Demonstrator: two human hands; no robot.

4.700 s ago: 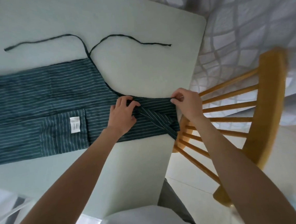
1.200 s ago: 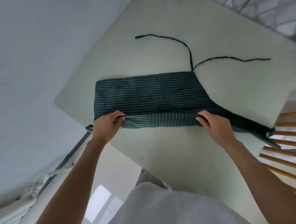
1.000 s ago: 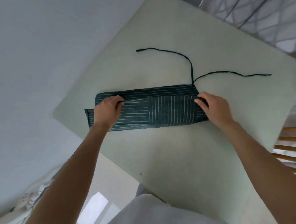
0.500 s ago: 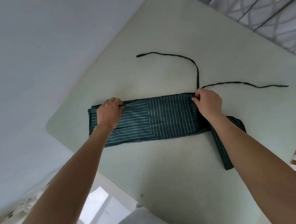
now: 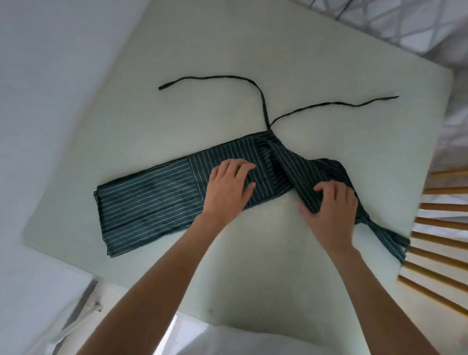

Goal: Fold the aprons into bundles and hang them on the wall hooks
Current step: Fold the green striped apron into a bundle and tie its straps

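A pale green table [image 5: 221, 69] is filling most of the view, with a white wall [image 5: 32, 79] lying along its left side and a patterned grey-and-white curtain [image 5: 408, 10] hanging beyond its far right corner. Part of a wooden spindle-back chair [image 5: 448, 247] is being shown at the right edge, just past the table's corner.

A dark green apron with thin white stripes [image 5: 152, 200] is lying across the middle of the table, folded into a long narrow band that is running from the left side toward the right. Its right end is bunched and twisted, and a narrower striped strap [image 5: 387, 237] is trailing from it toward the table's right edge, near the chair. Two thin dark ties [image 5: 261, 94] are spreading from the band's far right corner across the bare tabletop, one curving left and one stretching right.

The band is being pressed flat near its middle by the left hand [image 5: 228, 194], whose fingers are being kept straight and spread, with nothing gripped. The bunched right end of the apron is being held by the right hand [image 5: 332, 210], with the fingers curled over a fold of the cloth and the thumb tucked beneath its near edge.
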